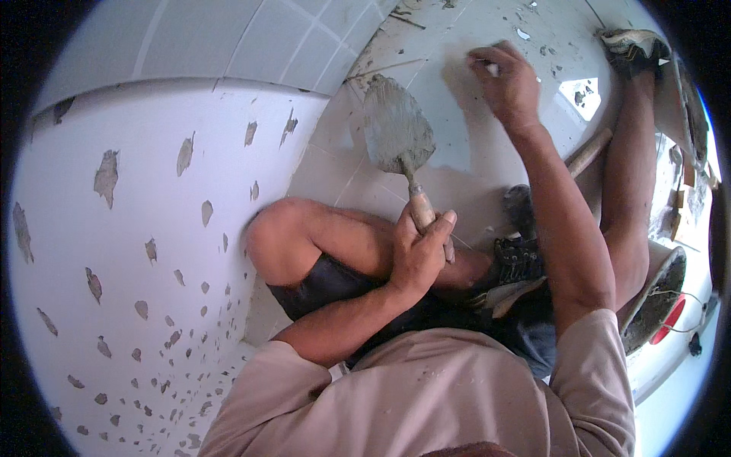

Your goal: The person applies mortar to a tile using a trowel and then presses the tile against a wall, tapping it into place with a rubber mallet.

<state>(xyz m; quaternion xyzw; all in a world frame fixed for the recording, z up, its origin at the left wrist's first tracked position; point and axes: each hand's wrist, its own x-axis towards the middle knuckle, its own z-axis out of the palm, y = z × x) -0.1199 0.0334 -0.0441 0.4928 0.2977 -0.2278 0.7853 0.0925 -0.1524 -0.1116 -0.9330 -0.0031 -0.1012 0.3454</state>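
Observation:
My left hand (422, 255) is wrapped round the wooden handle of a trowel (397, 126), in front of my bent left knee. Its broad pointed blade points away from me and is smeared with grey mortar. Farther out and to the right, my right hand (510, 87) hangs over the pale tiled floor (449, 107) with its fingers curled together. A small white spot shows between those fingers; I cannot make out what it is.
White wall (228, 167) with many chipped patches rises at the left, grey tiles (190, 42) above it. A wooden tool handle (590, 154) lies by my right leg, partly behind my forearm. A mortar-crusted bucket (656, 301) with a wire handle stands right. Debris dots the far floor.

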